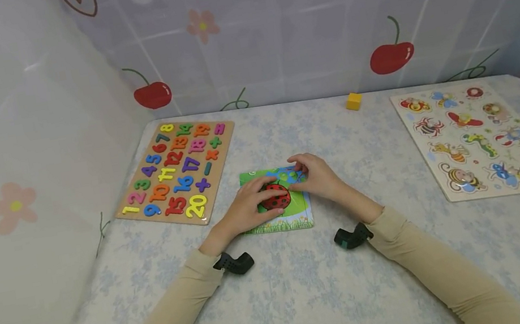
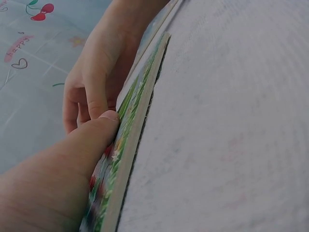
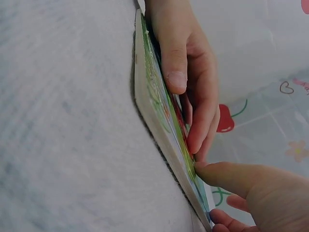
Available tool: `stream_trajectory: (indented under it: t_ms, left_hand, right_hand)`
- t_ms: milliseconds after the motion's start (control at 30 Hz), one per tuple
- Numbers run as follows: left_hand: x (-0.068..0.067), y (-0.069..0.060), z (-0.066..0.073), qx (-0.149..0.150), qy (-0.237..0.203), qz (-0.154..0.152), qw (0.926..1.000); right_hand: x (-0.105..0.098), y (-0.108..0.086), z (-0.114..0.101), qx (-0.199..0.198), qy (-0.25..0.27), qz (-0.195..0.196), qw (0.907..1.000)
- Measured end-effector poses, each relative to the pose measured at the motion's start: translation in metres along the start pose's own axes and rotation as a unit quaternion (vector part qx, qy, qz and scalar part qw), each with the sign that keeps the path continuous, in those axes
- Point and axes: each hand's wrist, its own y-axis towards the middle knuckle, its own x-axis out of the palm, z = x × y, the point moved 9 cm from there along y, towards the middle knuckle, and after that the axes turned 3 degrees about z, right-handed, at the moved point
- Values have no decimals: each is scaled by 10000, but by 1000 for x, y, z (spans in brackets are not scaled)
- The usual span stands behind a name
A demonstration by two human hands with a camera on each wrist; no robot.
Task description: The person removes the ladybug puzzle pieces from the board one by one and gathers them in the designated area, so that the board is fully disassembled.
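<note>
Puzzle lies flat on the table, and its ladybug picture looks largely done where it shows, though the fingers hide parts, so whether any piece is left to fit cannot be told. Left hand rests over the ladybug, fingers extended; right hand bends round the upper right corner, thumb and fingers apart, its grip unclear. Number board and insect board, set well apart, look filled.
</note>
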Motion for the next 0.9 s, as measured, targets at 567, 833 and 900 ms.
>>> stream_trajectory:
  t_ms: [567,833,900]
  left_hand:
    - [0,1,-2,-80,-189,-94,9997]
    - [3,2,-3,-43,-203,-183,9996]
    - [3,2,-2,-30,-217,-171,9996]
  right_hand:
    - [1,4,-9,114,-452,-169,9988]
    - [4,7,-1,248,-61,-240,9994]
    - [3,7,-1,261,-26,-201,9995]
